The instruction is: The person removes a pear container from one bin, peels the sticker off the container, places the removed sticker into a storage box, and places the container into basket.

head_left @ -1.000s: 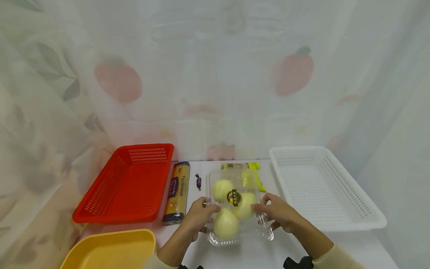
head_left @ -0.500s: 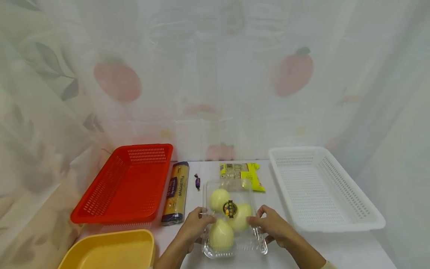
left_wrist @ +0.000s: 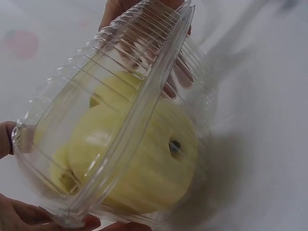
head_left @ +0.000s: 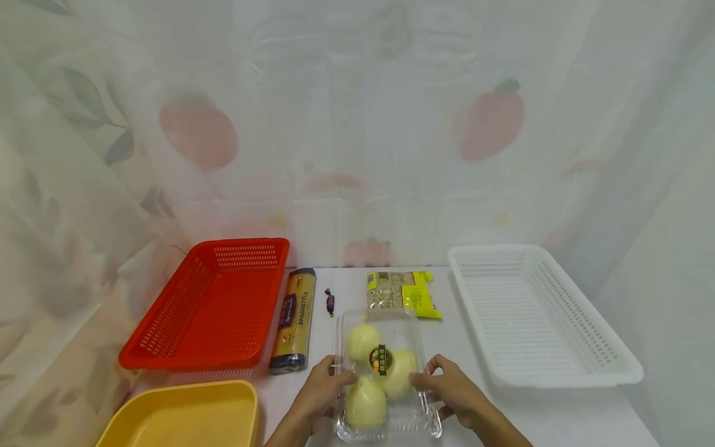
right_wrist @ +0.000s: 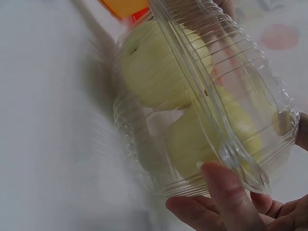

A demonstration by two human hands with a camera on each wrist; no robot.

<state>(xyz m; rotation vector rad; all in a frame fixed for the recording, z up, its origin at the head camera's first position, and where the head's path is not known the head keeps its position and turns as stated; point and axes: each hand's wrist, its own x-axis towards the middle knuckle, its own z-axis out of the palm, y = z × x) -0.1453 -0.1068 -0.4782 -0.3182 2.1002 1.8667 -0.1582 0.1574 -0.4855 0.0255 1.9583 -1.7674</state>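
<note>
At the near side of the white counter (head_left: 550, 413), the left hand (head_left: 321, 390) and right hand (head_left: 452, 388) grip a clear, ribbed plastic box (head_left: 385, 375) of round, pale-yellow fruits (head_left: 365, 405), apparently positioning it, the next move calling for even pressure.

A pale curtain (head_left: 357, 155) hangs across the far side, printed with faded red fruits (head_left: 493, 124) and small yellow stars (head_left: 277, 220), with grey-green leaves (head_left: 120, 146) on its folds at the left. The white table (head_left: 558, 416) reaches to its foot, a plainer whitish surface (head_left: 670, 279) rises at the right, and muted light leaves soft-edged shadows.
</note>
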